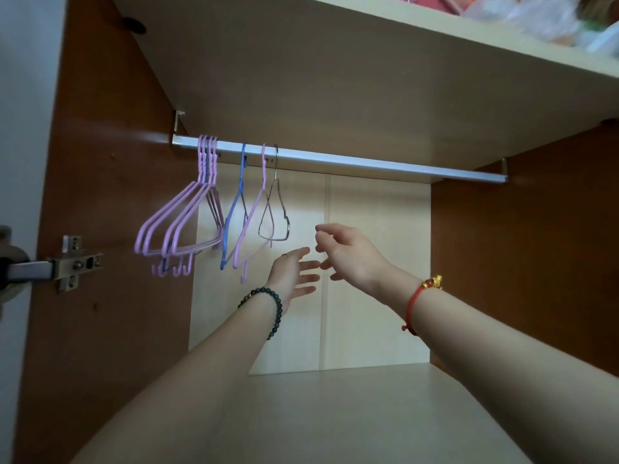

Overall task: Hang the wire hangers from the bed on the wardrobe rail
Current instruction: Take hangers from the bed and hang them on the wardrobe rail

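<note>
Head view looks up into the wardrobe, where the wardrobe rail [368, 164] runs from a bracket on the left side wall [110, 195] to a bracket on the right side wall [519, 246]. Seven or so hangers already hang on its left part: a tight bunch of purple hangers [181, 222] nearest the left wall, then a blue hanger [239, 189], a single purple hanger [254, 209] and a bare wire hanger [275, 172], each a little apart from the next. Both hands are empty. The left hand [294, 272] has its fingers straight and spread, palm turned inward; the right hand [348, 252] is loosely curled round nothing. They hover close together, just below and to the right of the bare wire hanger, touching no hanger.

As a judgement, one hanging step looks finished. The bed is out of sight, so I cannot tell whether any hangers are left to fetch.

Room is generous: the rail's right part, well over half its length, is bare, and the space below it down to the lower shelf [318, 413] is open. The tight edges are the upper shelf [368, 78] close above the rail, which leaves little height for a hook to pass over, and the door hinge [75, 262] jutting at the left
</note>
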The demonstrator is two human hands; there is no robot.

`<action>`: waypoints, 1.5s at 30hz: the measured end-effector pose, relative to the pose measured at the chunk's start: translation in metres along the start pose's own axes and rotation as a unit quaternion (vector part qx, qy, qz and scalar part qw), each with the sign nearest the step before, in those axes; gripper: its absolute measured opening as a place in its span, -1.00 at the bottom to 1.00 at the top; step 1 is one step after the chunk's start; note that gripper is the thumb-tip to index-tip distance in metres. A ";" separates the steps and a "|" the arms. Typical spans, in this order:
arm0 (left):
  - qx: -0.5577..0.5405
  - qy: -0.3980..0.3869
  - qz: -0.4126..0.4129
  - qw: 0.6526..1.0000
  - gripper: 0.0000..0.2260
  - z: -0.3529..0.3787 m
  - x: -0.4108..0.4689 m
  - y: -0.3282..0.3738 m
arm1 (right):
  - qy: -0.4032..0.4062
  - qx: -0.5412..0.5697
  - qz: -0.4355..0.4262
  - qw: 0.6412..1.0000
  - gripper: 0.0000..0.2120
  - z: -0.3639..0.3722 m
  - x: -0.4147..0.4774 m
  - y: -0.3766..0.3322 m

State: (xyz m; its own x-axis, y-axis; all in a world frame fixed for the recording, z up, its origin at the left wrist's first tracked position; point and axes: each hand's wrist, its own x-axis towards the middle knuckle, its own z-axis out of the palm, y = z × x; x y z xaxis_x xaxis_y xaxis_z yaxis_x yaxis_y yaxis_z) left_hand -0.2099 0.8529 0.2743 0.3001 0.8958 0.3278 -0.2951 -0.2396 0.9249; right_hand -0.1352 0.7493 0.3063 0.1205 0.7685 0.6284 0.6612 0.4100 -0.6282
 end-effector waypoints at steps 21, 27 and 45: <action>0.238 -0.442 0.185 0.845 -0.76 0.247 -0.258 -0.095 | 0.188 -0.201 0.229 0.934 -0.70 -0.247 -0.353 0.078; 0.209 -0.555 0.211 0.777 -0.82 0.328 -0.363 -0.121 | 0.293 -0.247 0.290 0.877 -0.71 -0.305 -0.490 0.046; 0.044 -0.806 0.219 0.548 -0.80 0.434 -0.711 -0.138 | 0.681 -0.343 0.412 0.499 -0.69 -0.328 -0.876 -0.114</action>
State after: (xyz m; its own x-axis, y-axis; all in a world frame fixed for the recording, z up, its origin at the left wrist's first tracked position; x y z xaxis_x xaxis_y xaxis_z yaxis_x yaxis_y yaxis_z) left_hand 0.0115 0.0868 -0.0031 0.6513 -0.7319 0.2003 -0.6350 -0.3811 0.6720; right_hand -0.0731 -0.1313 -0.0223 0.6433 -0.7007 0.3086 0.0142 -0.3921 -0.9198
